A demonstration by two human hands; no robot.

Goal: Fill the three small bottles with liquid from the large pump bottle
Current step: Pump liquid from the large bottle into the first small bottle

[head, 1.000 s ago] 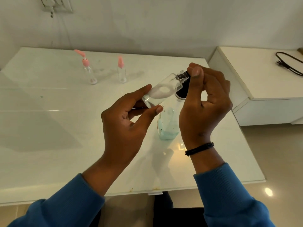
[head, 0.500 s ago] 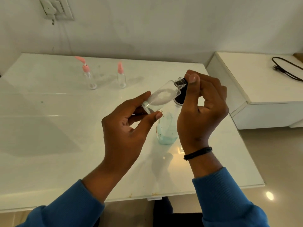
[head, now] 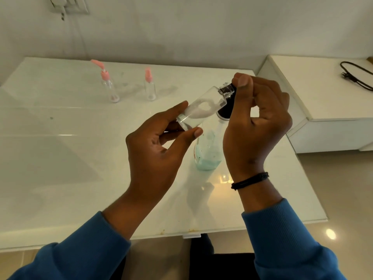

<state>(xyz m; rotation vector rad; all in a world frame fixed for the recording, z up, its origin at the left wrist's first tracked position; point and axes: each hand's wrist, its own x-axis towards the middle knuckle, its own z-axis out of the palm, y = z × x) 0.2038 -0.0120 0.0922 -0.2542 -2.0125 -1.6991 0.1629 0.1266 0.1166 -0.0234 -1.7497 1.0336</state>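
The left hand (head: 155,150) pinched the base of a clear small bottle (head: 201,107), held tilted above the table (head: 60,158). The right hand (head: 256,122) gripped its cap (head: 227,90) end. The large pump bottle (head: 207,156), holding blue liquid, stood directly beneath. Two pink-topped small bottles (head: 110,85) stood well apart at the rear.

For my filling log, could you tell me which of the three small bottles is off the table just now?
The clear small bottle, tilted between both hands; its top is not pink. The two pink-topped bottles stand upright on the table.
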